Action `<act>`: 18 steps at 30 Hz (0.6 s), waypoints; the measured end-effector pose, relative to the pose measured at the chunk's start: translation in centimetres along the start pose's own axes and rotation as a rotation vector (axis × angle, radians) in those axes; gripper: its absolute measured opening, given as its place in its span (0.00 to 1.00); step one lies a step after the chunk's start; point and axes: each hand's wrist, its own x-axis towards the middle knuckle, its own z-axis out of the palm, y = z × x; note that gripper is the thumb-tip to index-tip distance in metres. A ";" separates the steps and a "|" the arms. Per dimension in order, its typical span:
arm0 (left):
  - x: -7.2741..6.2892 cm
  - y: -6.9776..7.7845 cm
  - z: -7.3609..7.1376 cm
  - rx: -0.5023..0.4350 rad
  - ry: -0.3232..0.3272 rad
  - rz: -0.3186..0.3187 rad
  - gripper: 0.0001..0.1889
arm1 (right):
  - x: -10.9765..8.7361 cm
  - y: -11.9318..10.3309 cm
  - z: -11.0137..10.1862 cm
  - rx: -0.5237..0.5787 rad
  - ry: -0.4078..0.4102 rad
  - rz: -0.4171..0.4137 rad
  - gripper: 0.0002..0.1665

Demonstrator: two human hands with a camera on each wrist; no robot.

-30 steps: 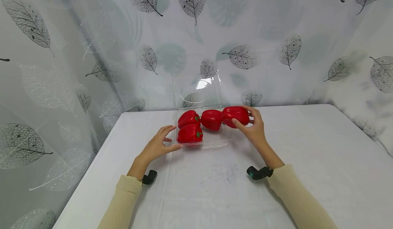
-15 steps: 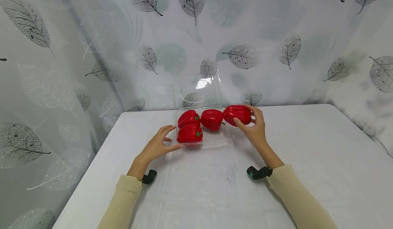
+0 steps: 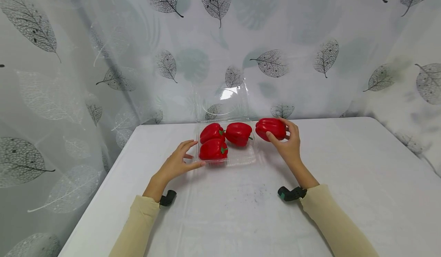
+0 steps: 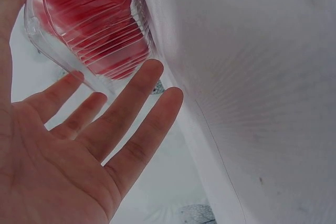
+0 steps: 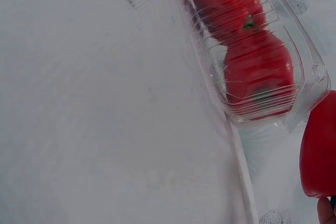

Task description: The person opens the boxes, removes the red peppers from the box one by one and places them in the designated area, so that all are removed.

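The red pepper point(image 3: 270, 129) is in the right hand point(image 3: 288, 145), just right of the clear plastic box point(image 3: 244, 158); the grip pinches its right end, thumb on the near side and fingers over the far side. Whether its underside clears the table cannot be told. It looks glossy and smooth, so it would probably be somewhat slippery, light for its bulk, and firm enough for gentle pressure but liable to bruise or dent if squeezed hard. The broad sides seem the best place to take hold, with the fingers opposed across the body rather than tugging at a stem. The left hand point(image 3: 175, 162) has its fingers spread around the box's left side, holding nothing; contact with the wall is unclear. Inside the box, one pepper point(image 3: 211, 133) lies behind another point(image 3: 213, 149) at the left, with a third point(image 3: 239, 134) beside them toward the right. The thin lid point(image 3: 220, 105) stands raised at the back; the box looks flexible and easily shifted. The table point(image 3: 344, 165) has a white covering with faint smudges, and behind it hangs a pale curtain point(image 3: 303, 15) printed with leaves.
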 end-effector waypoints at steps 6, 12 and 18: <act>0.0 -0.1 0.0 -0.003 0.001 0.003 0.46 | 0.0 0.2 0.0 -0.002 0.015 0.030 0.39; 0.1 -0.1 0.0 -0.009 0.002 0.004 0.46 | 0.1 0.5 -0.2 -0.004 0.008 0.087 0.39; 0.2 -0.5 0.1 -0.006 0.006 0.020 0.46 | 0.1 0.8 -0.4 -0.022 -0.017 0.156 0.40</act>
